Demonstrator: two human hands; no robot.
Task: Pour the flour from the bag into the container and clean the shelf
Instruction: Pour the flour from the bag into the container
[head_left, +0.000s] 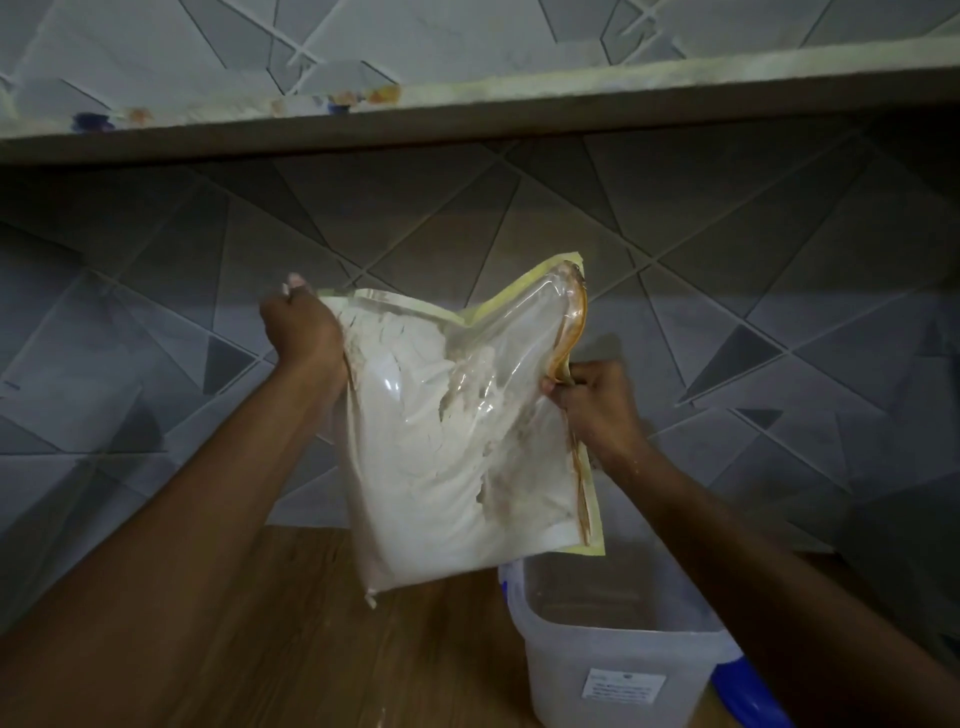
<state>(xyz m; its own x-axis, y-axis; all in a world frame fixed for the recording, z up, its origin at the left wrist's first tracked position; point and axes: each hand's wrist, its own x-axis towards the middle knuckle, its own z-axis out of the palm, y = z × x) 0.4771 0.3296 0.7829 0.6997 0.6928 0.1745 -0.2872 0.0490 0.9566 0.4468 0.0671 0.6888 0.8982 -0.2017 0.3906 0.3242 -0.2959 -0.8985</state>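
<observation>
The flour bag (452, 441), clear plastic with pale yellow sealed edges, hangs in the air in front of the person, above the wooden surface (311, 634) and just up and left of the container (566, 670). It hangs slightly tilted, its lower left corner pointing down toward the surface and its lower right corner over the container's far rim. White flour (415, 483) fills most of the lower and left part of the bag; the upper right part is puffed out and mostly see-through, with brownish smears along the right seam.

The left hand (298, 332) grips the bag's upper left corner, fingers curled around the edge and out of sight behind it. The right hand (592, 400) pinches the right seam about halfway down, thumb and fingers closed on the orange-yellow strip.

The container is a translucent rectangular tub standing open on the surface, with a white label (626, 691) on its near wall and a blue clip (748, 691) at its right side. How much it holds cannot be told.

Above, a shelf (519, 98) runs across the view, its front edge pale and marked with blue and orange stains. Behind everything is a wall of grey tiles (156, 312) cut into angular shapes.
</observation>
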